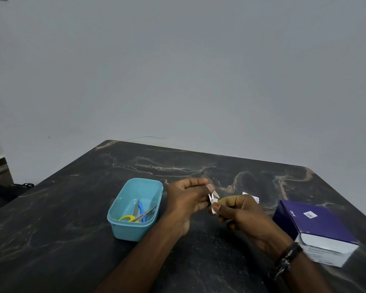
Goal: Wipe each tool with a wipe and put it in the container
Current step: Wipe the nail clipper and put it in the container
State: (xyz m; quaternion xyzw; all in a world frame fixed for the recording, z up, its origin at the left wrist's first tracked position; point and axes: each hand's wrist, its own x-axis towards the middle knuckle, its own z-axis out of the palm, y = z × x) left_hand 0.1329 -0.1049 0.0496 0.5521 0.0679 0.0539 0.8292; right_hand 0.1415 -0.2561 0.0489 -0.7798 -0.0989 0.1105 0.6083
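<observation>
The blue container [135, 210] on the worktop [61, 218] already holds scissors [135, 216]. The left hand [188, 199] pinches a small metal tool [213, 196] just beside it, while the right hand [239, 210] pinches a wipe [213, 205] around it. Drawing the wipe along the whole tool with a steady left grip would likely clean best.

Can't really make out the small metal tool [213, 195], mostly buried between left hand [186, 199] and right hand [239, 210]. Too blurry to read the print on the purple box [317, 227]. Wrapper scrap [254, 197] half hidden behind knuckles.
</observation>
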